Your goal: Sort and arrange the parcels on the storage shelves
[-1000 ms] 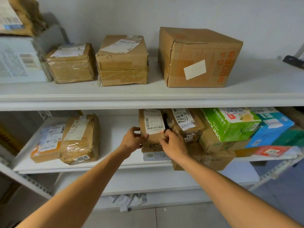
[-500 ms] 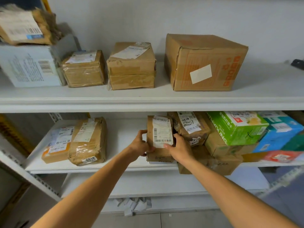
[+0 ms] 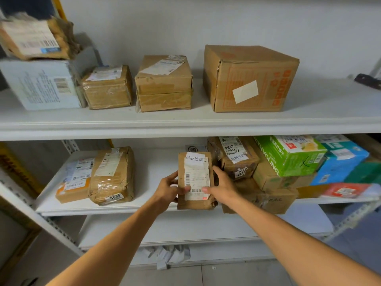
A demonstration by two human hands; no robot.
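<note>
Small brown parcel [image 3: 194, 178]: creased cardboard, with a white barcode label across the face and a second white slip near the top. It is held at the front edge of the middle shelf [image 3: 156, 164], just left of the stacked boxes [image 3: 268, 195]. Its left edge is gripped by the left hand [image 3: 168, 190] and its right edge by the right hand [image 3: 223, 186], both thumbs laid on the face. The long axis is set upright, label turned outward.

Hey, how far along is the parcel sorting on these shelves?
Partway, it seems. Looks done: the brown boxes stand in a row on the upper shelf. In hand: left hand and right hand grip a small labelled parcel at the front edge of the middle shelf. Left: the jumbled pile at that shelf's right end.
</note>
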